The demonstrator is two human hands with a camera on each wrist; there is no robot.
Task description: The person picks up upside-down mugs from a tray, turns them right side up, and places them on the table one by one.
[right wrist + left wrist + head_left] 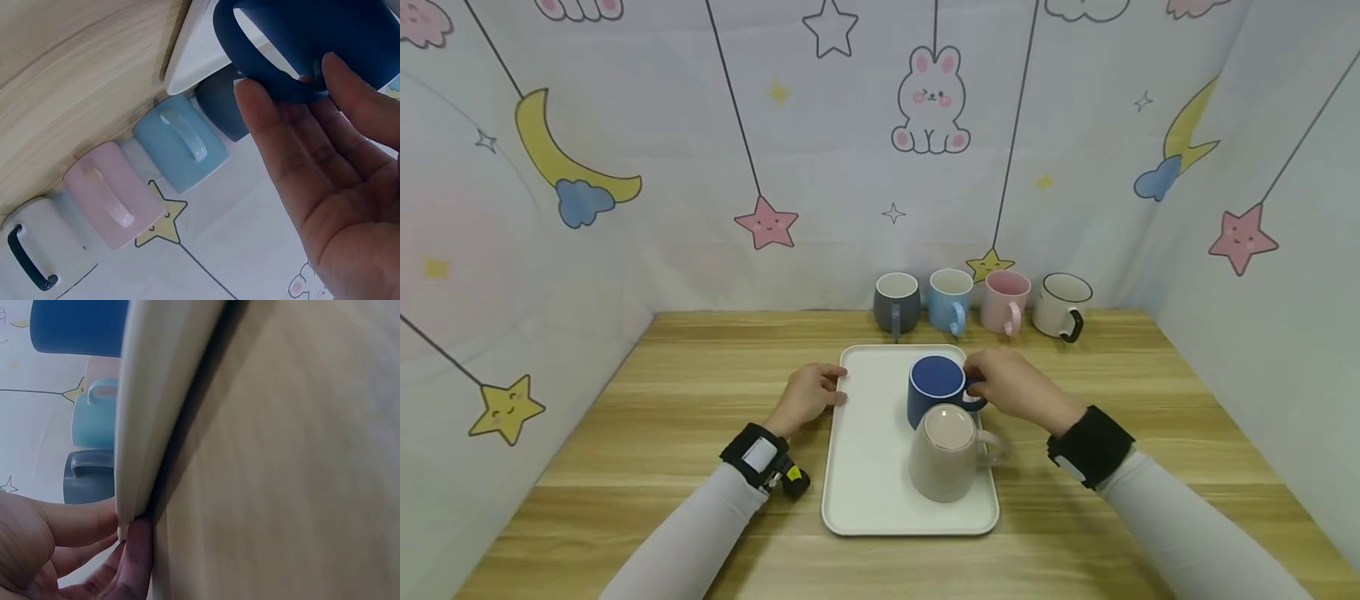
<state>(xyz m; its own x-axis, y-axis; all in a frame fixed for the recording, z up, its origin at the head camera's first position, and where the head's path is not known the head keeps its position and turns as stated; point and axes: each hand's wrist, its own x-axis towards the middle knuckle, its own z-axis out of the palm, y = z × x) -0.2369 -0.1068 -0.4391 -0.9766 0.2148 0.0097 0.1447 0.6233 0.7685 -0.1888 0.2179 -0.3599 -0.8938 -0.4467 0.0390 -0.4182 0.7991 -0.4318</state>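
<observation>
A white tray (867,467) lies on the wooden table. My left hand (808,396) pinches its left rim, and the left wrist view shows fingers (81,522) above and below the tray edge. On the tray's right half is a dark blue mug (350,37); whether its mouth or base faces up I cannot tell. My right hand (1011,385) holds the blue mug by its handle, between thumb and fingers. Just in front of it a beige mug (942,471) rests upside down, its handle pointing right over the tray's rim.
Behind the tray, along the back edge, stand a dark grey mug (887,310), a light blue mug (944,313), a pink mug (997,312) and a white mug (1049,313) with a black handle. A patterned cloth (835,167) hangs behind the table (715,367).
</observation>
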